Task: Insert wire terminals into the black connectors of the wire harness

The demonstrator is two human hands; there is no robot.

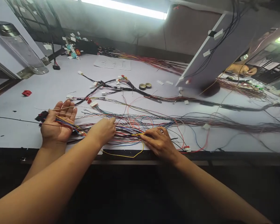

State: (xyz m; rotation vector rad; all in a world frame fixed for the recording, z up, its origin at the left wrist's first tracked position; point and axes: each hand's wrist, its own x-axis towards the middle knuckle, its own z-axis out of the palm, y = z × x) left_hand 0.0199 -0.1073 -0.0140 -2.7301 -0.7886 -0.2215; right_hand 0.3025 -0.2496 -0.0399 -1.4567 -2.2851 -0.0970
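My left hand (102, 131), back upward, is closed on a bundle of thin multicoloured wires (123, 132) at the table's front edge; its fingertips are partly hidden. To the right, my right hand (159, 141) pinches a yellow wire (137, 134) in the same bundle between thumb and fingers. A loop of yellow wire (133, 156) hangs over the edge below. Left of my left hand, another person's hand (59, 124) lies palm up under wires that run to a black connector (42, 116). A white connector (93, 104) with wires lies beyond my left hand.
A black-wrapped wire harness (135, 90) stretches across the table behind the bundle. Two tape rolls (145, 86), a paper sheet (113, 64) and a red connector (26, 93) lie around it. A clear bottle (25, 51) stands at left; a slanted white panel (207, 56) rises at right.
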